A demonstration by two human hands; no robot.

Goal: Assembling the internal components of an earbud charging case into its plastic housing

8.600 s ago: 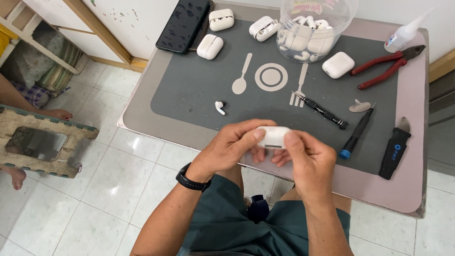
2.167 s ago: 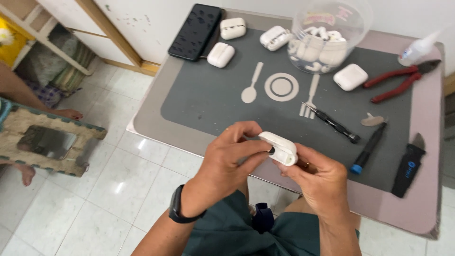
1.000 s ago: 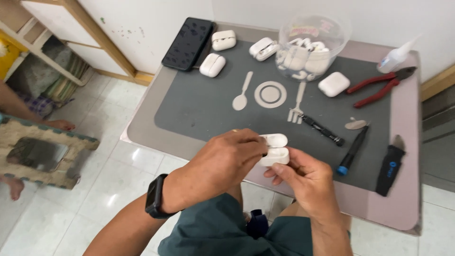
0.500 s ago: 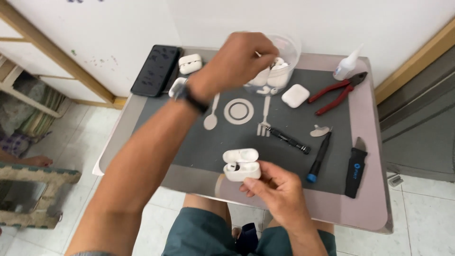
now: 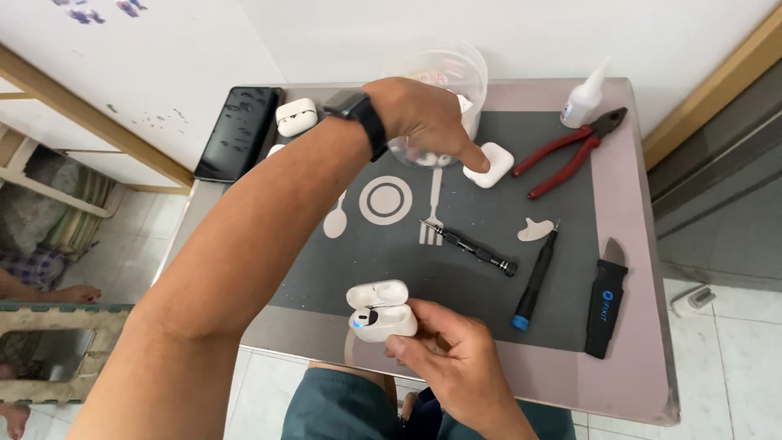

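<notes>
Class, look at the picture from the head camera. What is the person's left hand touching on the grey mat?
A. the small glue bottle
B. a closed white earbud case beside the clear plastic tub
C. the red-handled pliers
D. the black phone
B: the left hand reaches across the mat and its fingers rest on the closed white earbud case beside the clear plastic tub, apart from the other things listed.

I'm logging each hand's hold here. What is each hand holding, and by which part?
The right hand holds the open white earbud case by its lower body, lid up. The left hand holds nothing; its fingertip touches a closed white case.
</notes>
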